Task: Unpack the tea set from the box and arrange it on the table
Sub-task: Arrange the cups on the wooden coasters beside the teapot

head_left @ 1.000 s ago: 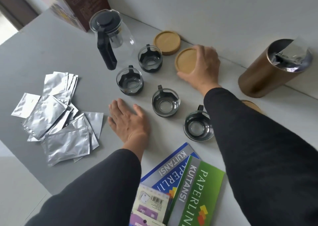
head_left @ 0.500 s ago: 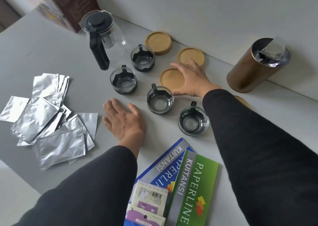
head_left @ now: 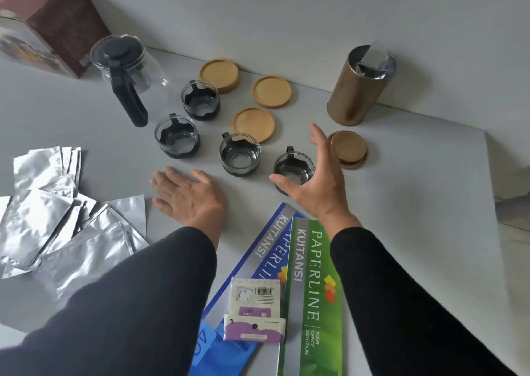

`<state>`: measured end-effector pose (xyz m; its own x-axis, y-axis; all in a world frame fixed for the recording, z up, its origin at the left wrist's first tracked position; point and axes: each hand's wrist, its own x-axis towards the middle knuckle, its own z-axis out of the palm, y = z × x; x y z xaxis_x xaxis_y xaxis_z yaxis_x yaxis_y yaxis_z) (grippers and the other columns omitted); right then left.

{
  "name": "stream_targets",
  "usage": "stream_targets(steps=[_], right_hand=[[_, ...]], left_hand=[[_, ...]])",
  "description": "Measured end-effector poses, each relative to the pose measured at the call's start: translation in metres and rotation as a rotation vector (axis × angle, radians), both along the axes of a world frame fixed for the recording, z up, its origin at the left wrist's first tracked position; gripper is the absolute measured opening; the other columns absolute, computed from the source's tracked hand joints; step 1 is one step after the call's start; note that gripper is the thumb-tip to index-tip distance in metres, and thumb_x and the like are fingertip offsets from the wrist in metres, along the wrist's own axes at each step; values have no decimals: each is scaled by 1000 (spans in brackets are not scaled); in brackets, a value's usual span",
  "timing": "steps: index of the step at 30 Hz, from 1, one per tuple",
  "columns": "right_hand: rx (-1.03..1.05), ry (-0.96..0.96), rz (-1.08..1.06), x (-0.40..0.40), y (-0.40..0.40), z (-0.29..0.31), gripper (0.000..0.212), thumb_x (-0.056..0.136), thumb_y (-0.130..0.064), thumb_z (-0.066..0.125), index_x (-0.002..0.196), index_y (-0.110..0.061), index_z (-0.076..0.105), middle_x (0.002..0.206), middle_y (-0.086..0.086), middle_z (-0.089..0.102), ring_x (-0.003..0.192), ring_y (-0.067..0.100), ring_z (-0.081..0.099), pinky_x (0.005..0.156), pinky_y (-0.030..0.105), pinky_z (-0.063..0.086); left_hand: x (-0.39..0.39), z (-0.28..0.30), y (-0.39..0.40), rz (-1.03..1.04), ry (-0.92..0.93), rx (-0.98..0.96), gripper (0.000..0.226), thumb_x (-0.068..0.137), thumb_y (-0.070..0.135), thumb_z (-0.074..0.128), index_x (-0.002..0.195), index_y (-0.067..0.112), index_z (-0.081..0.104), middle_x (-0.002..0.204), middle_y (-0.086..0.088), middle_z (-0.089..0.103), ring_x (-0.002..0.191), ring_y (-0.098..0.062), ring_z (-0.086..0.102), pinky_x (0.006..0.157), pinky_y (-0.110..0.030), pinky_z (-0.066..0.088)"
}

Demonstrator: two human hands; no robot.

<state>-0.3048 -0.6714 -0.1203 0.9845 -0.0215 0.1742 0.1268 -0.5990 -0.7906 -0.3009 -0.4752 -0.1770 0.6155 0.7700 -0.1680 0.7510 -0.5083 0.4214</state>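
A glass teapot (head_left: 129, 71) with a black lid and handle stands at the back left, beside the dark red box (head_left: 43, 26). Several glass cups in black holders form a loose row; the nearest cup (head_left: 292, 169) sits under my right hand (head_left: 315, 180), whose fingers are spread around its rim and hold nothing. Three wooden coasters lie apart near the wall: the back left coaster (head_left: 219, 74), the back right coaster (head_left: 272, 91) and the middle coaster (head_left: 253, 124). A stack of coasters (head_left: 348, 149) is just right of my right hand. My left hand (head_left: 186, 195) rests flat on the table.
A bronze canister (head_left: 355, 89) with a foil bag inside stands at the back right. Several silver foil sachets (head_left: 57, 218) are scattered at the left. Receipt books (head_left: 309, 275) and small packets (head_left: 255, 309) lie at the front. The grey table (head_left: 401, 203) meets the wall behind.
My right hand set a coaster down between the cups, let go of it and drew back to hover over the nearest cup. My left hand stayed flat.
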Motion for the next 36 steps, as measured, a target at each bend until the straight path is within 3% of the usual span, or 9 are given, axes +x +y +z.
stream_targets(steps=[4,10,14,17,27,36], right_hand=[[17,40,-30,-18,4,-16,116,58,-39,88,149,-28,17,145,9,35,133,19,36,95,6,23],[-25,65,-62,-15,4,-25,112,62,-35,86,149,-29,16,140,10,42,125,23,45,95,21,35],[-4,42,-91,1,7,-24,109,63,-31,86,148,-27,19,140,5,44,124,21,48,99,24,39],[38,31,-91,32,11,-15,111,62,-31,87,148,-23,18,140,11,45,126,22,47,103,30,42],[79,2,-70,161,33,-5,110,61,-36,86,147,-24,20,143,5,44,125,22,48,100,24,37],[92,12,-36,204,38,-22,99,66,-26,84,144,-16,25,145,5,40,130,22,42,105,22,32]], left_hand=[[-1,0,-1,-9,-30,-16,64,96,42,21,152,14,6,160,-6,2,148,-20,-4,120,-42,-3],[-1,0,0,-10,-26,-9,64,97,42,21,152,14,6,160,-5,1,148,-20,-5,120,-42,-3],[-1,1,-2,-12,-16,-2,64,97,42,22,152,15,6,160,-5,2,148,-20,-4,120,-42,-3],[0,3,-3,2,-2,5,64,96,42,22,152,16,7,160,-4,2,148,-19,-4,120,-41,-3],[5,0,-5,72,30,56,63,94,46,26,151,24,12,159,2,6,148,-14,-3,120,-38,-2],[9,1,-7,95,63,85,62,94,47,27,150,25,13,159,3,7,147,-12,-2,119,-36,-4]])
